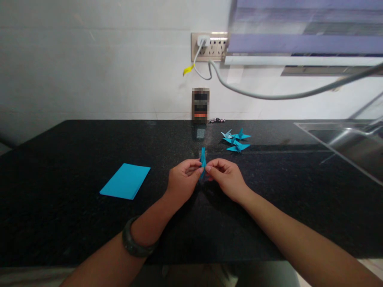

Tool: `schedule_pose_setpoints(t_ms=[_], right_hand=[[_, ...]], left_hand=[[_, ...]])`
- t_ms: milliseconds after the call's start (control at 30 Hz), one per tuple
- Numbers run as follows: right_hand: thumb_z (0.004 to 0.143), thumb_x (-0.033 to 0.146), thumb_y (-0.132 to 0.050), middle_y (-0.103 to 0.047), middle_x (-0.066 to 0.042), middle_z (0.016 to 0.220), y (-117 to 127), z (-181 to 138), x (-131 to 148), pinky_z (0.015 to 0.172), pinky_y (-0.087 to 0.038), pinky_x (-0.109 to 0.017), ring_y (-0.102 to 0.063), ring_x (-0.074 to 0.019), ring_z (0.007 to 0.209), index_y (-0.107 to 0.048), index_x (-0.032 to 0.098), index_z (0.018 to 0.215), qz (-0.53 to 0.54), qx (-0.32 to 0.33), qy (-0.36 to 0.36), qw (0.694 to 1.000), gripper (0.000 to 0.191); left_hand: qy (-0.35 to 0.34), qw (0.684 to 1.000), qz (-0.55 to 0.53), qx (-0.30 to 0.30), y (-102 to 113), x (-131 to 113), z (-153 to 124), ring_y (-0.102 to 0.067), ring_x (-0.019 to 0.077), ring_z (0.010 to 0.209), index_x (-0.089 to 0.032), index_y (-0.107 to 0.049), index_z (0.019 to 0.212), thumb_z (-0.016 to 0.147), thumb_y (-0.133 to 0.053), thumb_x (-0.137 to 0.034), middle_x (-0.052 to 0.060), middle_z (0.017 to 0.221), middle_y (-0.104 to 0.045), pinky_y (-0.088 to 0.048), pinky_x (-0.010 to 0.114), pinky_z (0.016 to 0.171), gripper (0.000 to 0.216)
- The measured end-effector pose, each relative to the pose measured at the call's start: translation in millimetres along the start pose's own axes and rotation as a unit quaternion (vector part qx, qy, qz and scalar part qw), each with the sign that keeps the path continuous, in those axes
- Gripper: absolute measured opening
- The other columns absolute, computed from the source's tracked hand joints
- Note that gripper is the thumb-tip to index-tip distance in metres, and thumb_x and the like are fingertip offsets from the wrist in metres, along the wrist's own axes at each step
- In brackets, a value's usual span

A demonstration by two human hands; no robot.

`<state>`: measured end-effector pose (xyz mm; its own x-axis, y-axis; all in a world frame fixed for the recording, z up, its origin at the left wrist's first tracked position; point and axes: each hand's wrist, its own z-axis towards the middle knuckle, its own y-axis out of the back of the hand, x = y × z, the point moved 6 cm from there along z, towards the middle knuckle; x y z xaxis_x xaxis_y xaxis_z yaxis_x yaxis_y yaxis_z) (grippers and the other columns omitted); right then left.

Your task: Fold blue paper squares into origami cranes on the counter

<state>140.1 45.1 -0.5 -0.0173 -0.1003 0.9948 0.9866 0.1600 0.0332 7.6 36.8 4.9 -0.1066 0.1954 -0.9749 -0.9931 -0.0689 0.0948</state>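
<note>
A small folded piece of blue paper (203, 158) stands upright between my two hands above the black countertop (74, 223). My left hand (182, 179) pinches its left side with fingers closed. My right hand (226, 177) pinches its right side, fingers closed too. A dark bangle sits on my left wrist. To the left lies a stack of flat blue paper sheets (125, 181). Behind my hands rest three finished blue paper cranes (236, 140).
A small dark box (200, 105) leans on the white wall at the back of the counter. A wall socket (209, 46) with a white plug and a grey cable (269, 95) hangs above. A steel sink (344, 139) lies at the right.
</note>
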Motion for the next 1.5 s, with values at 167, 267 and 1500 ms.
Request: schedule_pose_setpoints(t_ms=[167, 267, 1500], right_hand=[[0.070, 0.036, -0.062, -0.055, 0.002, 0.060, -2, 0, -2, 0.054, -0.046, -0.024, -0.051, -0.0099, 0.057, -0.058, 0.016, 0.070, 0.017, 0.019, -0.004, 1.000, 0.021], [0.069, 0.038, -0.063, -0.055, 0.001, 0.061, -3, 0, -4, 0.054, -0.046, -0.024, -0.052, -0.0101, 0.058, -0.058, 0.016, 0.071, 0.025, 0.017, -0.010, 0.999, 0.023], [0.065, 0.037, -0.067, -0.058, 0.001, 0.067, -3, 0, -9, 0.054, -0.047, -0.024, -0.054, -0.0087, 0.056, -0.057, 0.016, 0.079, 0.153, -0.020, -0.051, 0.987, 0.027]], left_hand=[[-0.037, 0.997, 0.074, -0.005, 1, -5, 0, -0.065, 0.0195, 0.086, -0.014, -0.069, 0.080, 0.068, -0.062, -0.018, 0.010, 0.097, -0.069, -0.052, 0.033, 0.080, 0.014], [-0.051, 0.993, 0.103, 0.008, 1, -6, -1, -0.065, 0.0196, 0.088, -0.014, -0.070, 0.083, 0.070, -0.061, -0.020, 0.009, 0.097, -0.069, -0.051, 0.033, 0.082, 0.016], [0.155, 0.961, -0.225, 0.051, -14, 18, -5, -0.063, 0.0140, 0.070, -0.012, -0.064, 0.080, 0.062, -0.071, -0.024, 0.004, 0.074, -0.067, -0.051, 0.031, 0.072, 0.023]])
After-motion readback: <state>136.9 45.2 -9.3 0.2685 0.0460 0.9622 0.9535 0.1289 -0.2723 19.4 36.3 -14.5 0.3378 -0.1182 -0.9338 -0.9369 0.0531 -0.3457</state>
